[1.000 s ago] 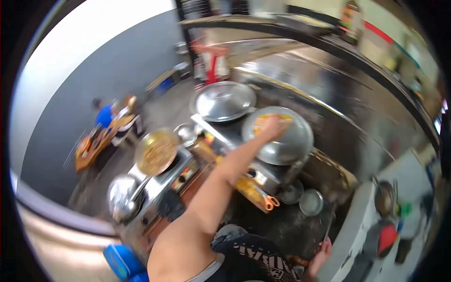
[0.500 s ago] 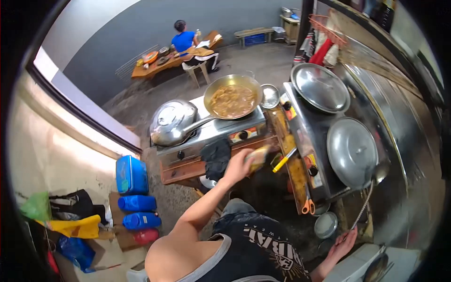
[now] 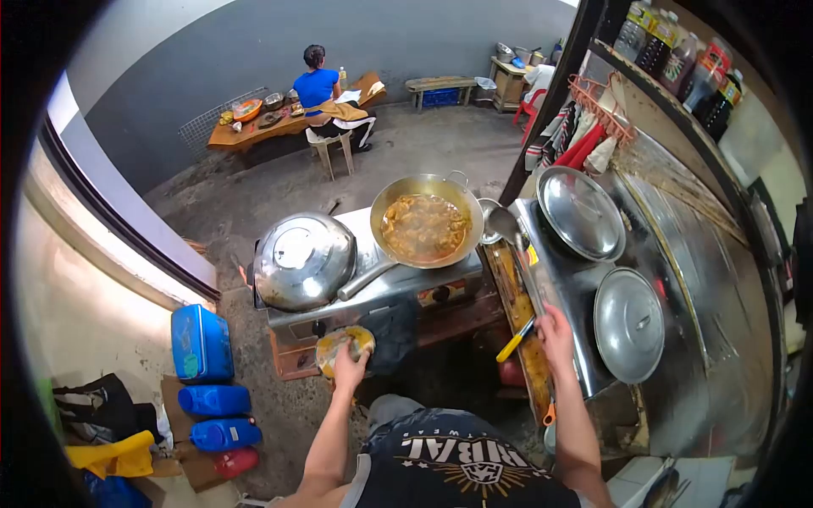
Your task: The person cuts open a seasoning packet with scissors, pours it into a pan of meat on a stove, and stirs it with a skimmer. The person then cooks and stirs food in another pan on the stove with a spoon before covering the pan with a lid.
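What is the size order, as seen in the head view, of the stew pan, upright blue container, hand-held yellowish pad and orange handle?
Largest to smallest:
1. Stew pan
2. Upright blue container
3. Yellowish pad, partly hidden by the left hand
4. Orange handle

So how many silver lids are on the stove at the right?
2. The first lid is at the far end of the right-hand stove, the second lid at its near end. Anything beneath them would be hidden.
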The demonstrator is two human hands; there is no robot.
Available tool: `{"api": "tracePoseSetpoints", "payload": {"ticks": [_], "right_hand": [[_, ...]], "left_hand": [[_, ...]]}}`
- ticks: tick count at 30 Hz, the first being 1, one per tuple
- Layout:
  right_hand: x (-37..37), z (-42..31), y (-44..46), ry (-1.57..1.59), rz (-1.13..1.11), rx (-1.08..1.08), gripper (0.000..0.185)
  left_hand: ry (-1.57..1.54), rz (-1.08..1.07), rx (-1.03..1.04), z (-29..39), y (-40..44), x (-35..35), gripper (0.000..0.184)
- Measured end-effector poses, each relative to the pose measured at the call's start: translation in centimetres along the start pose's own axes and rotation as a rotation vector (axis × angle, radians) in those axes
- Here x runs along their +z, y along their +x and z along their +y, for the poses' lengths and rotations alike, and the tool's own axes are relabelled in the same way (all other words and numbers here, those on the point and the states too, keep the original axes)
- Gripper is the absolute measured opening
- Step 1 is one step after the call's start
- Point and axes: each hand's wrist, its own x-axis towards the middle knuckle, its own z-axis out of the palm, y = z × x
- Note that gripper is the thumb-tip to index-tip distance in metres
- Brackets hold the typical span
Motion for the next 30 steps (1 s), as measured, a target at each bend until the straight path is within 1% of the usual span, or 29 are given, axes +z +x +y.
{"api": "tracePoseSetpoints", "payload": {"ticks": [1,2,4,5,6,7,8,9,11,12,15,16,19,20,23,24,26,28,30], "right_hand": [[1.6,-0.7,2.6,-0.221,0.011,-0.198,0.034],[3.2,-1.5,5.0,-0.444,0.021,-0.389,0.034],[6.0,-1.2,10.8,-0.653,0.035,-0.505,0.032],[7.5,-1.8,13.2,-0.706,0.016,-0.544,0.032],[9.1,-2.2,15.5,-0.756,-0.005,-0.585,0.033],[10.3,-0.8,18.4,-0.79,-0.007,-0.659,0.032],[11.6,-0.5,20.4,-0.858,-0.097,-0.592,0.032],[12.7,-0.3,22.0,-0.925,-0.188,-0.522,0.031],[14.7,1.4,24.8,-0.833,-0.284,-0.4,0.032],[15.2,1.7,25.6,-0.786,-0.326,-0.336,0.032],[15.6,-1.1,24.4,-0.616,-0.401,0.094,0.033],[15.3,-1.7,24.1,-0.674,-0.427,0.093,0.035],[14.1,-3.3,21.2,-0.907,-0.432,-0.282,0.034],[13.6,-4.3,19.5,-0.963,-0.403,-0.289,0.032],[12.3,-7.5,14.5,-0.97,-0.304,-0.294,0.033],[11.8,-7.6,13.7,-0.921,-0.267,-0.406,0.034],[10.1,-8.4,12.8,-0.913,-0.203,-0.545,0.033],[9.6,-11.0,10.5,-0.87,-0.156,-0.659,0.029],[9.4,-14.1,7.0,-0.981,-0.217,-0.594,0.029]], "left_hand": [[-0.154,0.097,-0.001,1.5,0.8,-0.7,0.061],[-0.32,0.099,0.007,3.2,2.0,-1.8,0.066],[-0.532,0.114,-0.034,10.1,4.2,-5.9,0.069],[-0.635,0.121,-0.057,12.7,5.2,-7.6,0.07],[-0.545,0.105,-0.002,13.6,6.5,-8.4,0.072],[-0.453,0.092,0.052,14.2,7.7,-9.1,0.074],[-0.322,-0.002,-0.006,14.9,8.8,-9.8,0.071],[-0.275,-0.015,0.003,17.1,9.2,-11.2,0.063],[-0.153,0.053,0.158,14.9,11.1,-9.4,0.052],[-0.171,0.012,0.137,15.5,11.3,-9.8,0.043],[-0.218,-0.038,0.121,15.8,11.6,-10.0,0.039],[-0.217,-0.022,0.132,15.8,11.6,-10.1,0.037],[-0.235,-0.003,0.158,15.9,11.7,-10.1,0.036],[-0.231,-0.025,0.149,15.9,11.7,-10.2,0.036],[-0.228,-0.074,0.128,16.1,11.9,-10.7,0.036],[-0.229,-0.084,0.127,16.2,11.9,-10.9,0.036],[-0.228,-0.112,0.121,16.4,12.0,-11.4,0.038],[-0.222,-0.144,0.111,16.7,12.2,-11.9,0.04],[-0.221,-0.158,0.115,16.4,12.6,-11.8,0.042]]}}
